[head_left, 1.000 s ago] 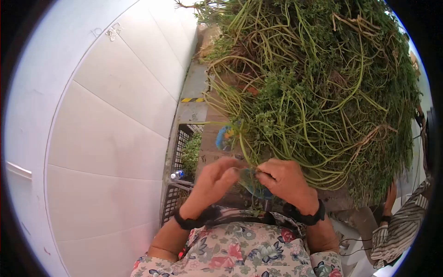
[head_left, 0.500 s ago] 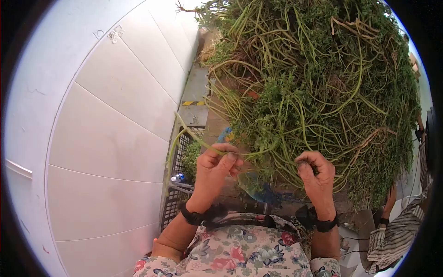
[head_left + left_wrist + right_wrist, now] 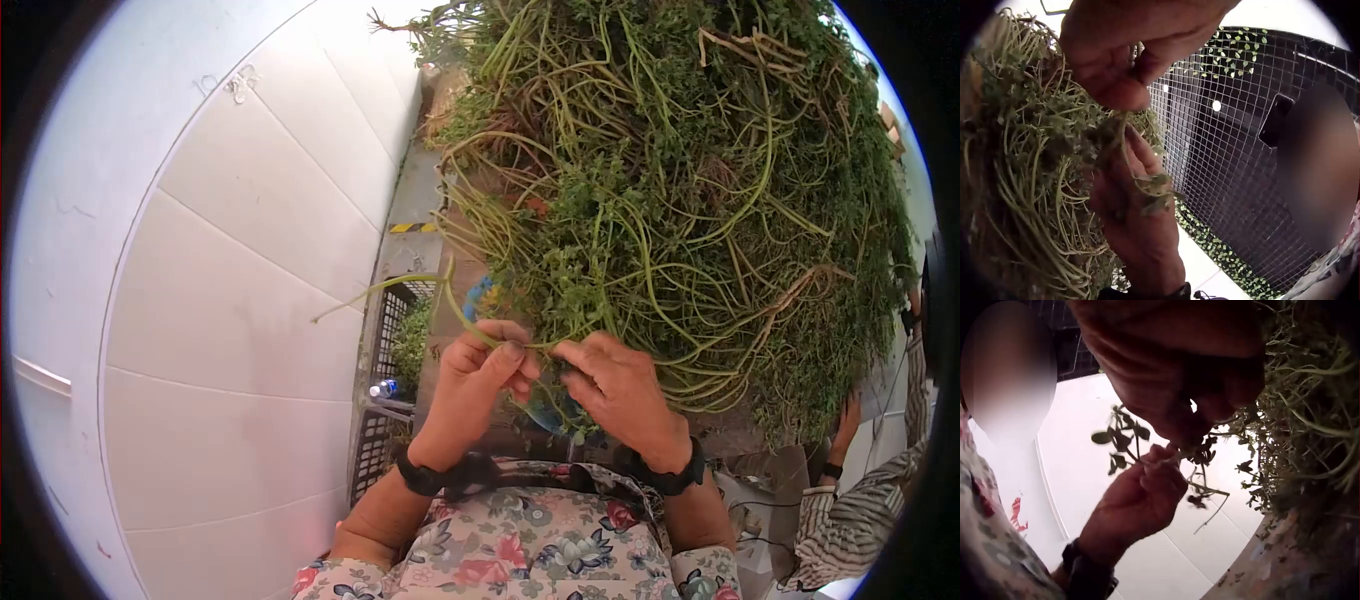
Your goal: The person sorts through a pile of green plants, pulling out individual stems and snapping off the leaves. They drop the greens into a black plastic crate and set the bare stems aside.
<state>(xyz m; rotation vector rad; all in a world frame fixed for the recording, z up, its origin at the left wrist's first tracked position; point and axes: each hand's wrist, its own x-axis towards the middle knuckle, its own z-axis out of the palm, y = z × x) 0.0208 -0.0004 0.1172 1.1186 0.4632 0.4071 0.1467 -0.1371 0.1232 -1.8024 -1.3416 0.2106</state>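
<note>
My left hand (image 3: 475,375) pinches a long green stem (image 3: 385,284) between thumb and fingertips. The stem's forked end sticks out up and to the left, over a black crate. Close beside it, my right hand (image 3: 630,395) pinches a leafy part of the same plant, thumb against curled fingers. The right wrist view shows the small leaves (image 3: 1121,434) sticking out where both hands' fingertips almost meet. From the left wrist, a thin leafy sprig (image 3: 1154,187) dangles between the hands. A large heap of leafy stems (image 3: 680,200) lies just beyond both hands.
The black mesh crate (image 3: 372,440) at the left has greens in it, with a blue-and-white bottle (image 3: 383,389) beside it. A blue thing (image 3: 475,300) lies at the heap's left edge. White wall panels (image 3: 240,330) stand at left; another person's striped sleeve (image 3: 860,510) appears at right.
My right hand moved away to the right at the heap's edge, then came back beside the left. The stem in my left hand has swung its free end up and outward to the left.
</note>
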